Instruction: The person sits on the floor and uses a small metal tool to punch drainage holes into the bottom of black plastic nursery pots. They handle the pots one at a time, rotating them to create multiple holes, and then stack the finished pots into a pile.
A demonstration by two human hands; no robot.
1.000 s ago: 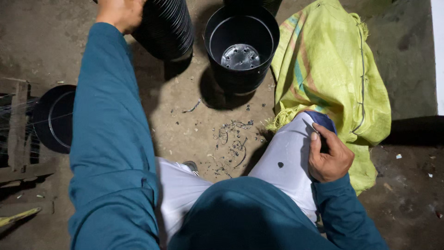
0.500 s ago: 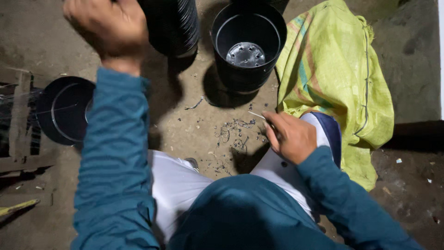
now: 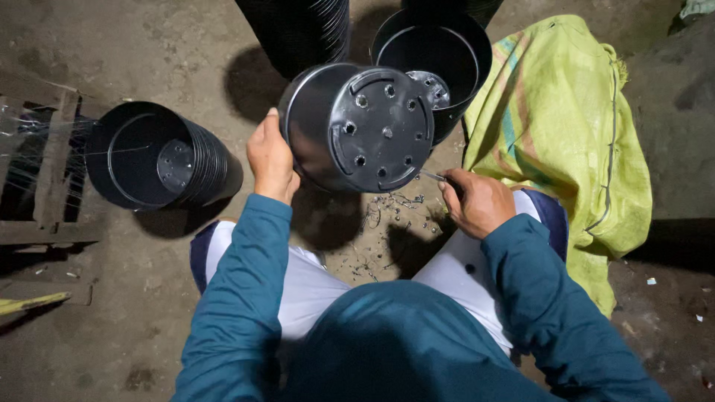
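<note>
My left hand grips a black plastic plant pot by its rim, tipped on its side so its holed base faces me. My right hand is closed on a thin metal tool whose tip points at the pot's lower edge. I sit with white trousers and teal sleeves, knees apart. Small black plastic scraps lie on the dirt floor between my knees.
A stack of black pots lies on its side at the left, by a wooden frame. Another upright pot stack and a tall stack stand ahead. A yellow-green woven sack lies at the right.
My left hand came down from the far stack with one pot and now holds it base-up in front of me. My right hand left my knee and brought the tool to the pot.
</note>
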